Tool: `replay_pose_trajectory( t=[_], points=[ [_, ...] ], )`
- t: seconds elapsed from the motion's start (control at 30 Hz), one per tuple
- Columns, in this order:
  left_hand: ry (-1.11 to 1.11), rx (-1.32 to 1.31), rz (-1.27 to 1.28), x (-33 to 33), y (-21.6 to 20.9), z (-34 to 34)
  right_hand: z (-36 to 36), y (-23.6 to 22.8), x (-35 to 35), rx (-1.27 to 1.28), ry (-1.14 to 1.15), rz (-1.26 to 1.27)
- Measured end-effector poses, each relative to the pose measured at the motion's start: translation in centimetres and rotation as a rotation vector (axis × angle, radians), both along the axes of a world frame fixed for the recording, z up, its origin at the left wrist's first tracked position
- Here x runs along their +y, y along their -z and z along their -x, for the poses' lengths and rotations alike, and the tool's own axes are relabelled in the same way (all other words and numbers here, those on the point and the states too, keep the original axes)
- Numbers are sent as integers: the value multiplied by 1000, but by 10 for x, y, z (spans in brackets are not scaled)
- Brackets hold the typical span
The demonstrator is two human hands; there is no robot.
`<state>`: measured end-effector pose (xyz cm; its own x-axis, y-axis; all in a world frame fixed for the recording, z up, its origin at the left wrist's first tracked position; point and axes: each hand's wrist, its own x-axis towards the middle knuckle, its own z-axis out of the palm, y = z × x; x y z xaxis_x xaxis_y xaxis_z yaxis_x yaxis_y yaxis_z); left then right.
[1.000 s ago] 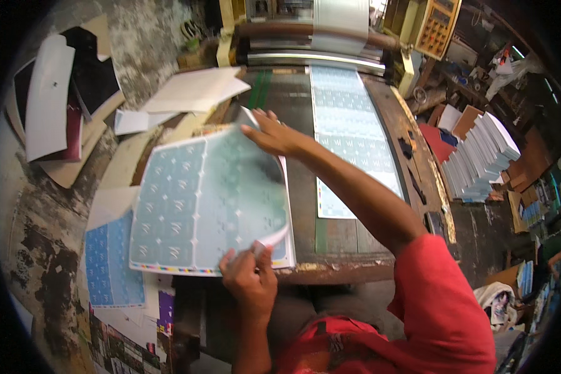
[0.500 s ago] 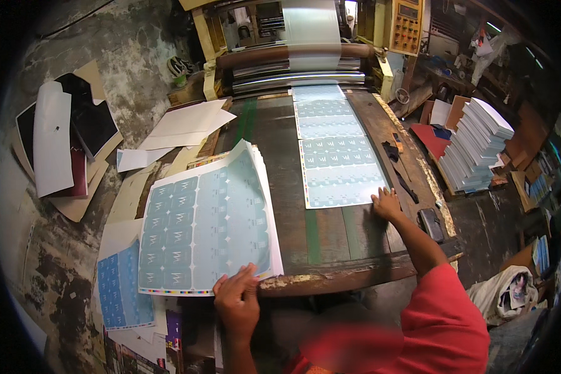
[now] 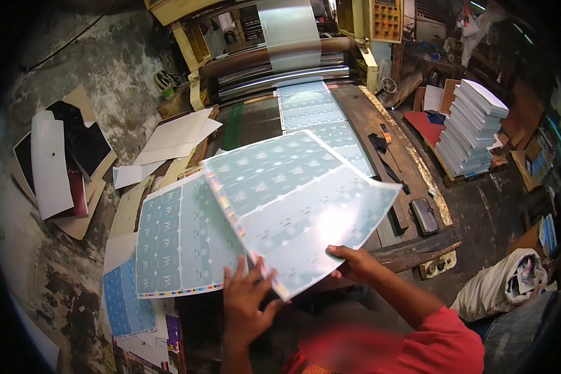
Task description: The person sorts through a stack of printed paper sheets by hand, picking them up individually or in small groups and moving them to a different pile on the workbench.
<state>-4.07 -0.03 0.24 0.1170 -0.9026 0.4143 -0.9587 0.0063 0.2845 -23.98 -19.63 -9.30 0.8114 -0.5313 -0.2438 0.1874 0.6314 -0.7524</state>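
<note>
A pale blue-green printed sheet (image 3: pixel 293 206) is held up at an angle over the wooden machine bed. My right hand (image 3: pixel 355 263) grips its near edge, thumb on top and the other fingers underneath. Beside its lower left corner is my left hand (image 3: pixel 246 302), fingers spread, by the near edge of a stack of similar printed sheets (image 3: pixel 174 243). Whether those fingertips touch the lifted sheet I cannot tell. Farther along the bed, more printed sheets (image 3: pixel 308 103) lie in a row leading to the rollers (image 3: pixel 280 78), partly covered by the lifted one.
Clear film (image 3: pixel 290 31) hangs down to the rollers. A control panel (image 3: pixel 386 19) is at the upper right. Blank boards (image 3: pixel 171 137) lie left of the bed, a tall paper stack (image 3: pixel 470 128) stands right, and a dark case (image 3: pixel 424 216) rests on the bed's right edge.
My right hand has come left and nearer from the bed's right side and now holds a sheet raised over the bed. My left hand has spread its fingers. The view has shifted slightly.
</note>
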Motion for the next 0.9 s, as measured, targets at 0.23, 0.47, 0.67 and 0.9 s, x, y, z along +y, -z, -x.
replay_pose_trajectory(
  t=[0.23, 0.47, 0.67, 0.9],
  points=[
    [-242, -2, 88, 12, 48, -49, 22, 113, 26, 128, 117, -254],
    [-306, 78, 239, 9, 46, -42, 17, 140, 17, 190, 234, -426],
    [-330, 336, 203, 9, 36, -45, -2, 136, -40, 169, 275, -385],
    [-480, 304, 277, -1, 41, -30, -22, 155, -77, 98, 327, -326]
  ],
)
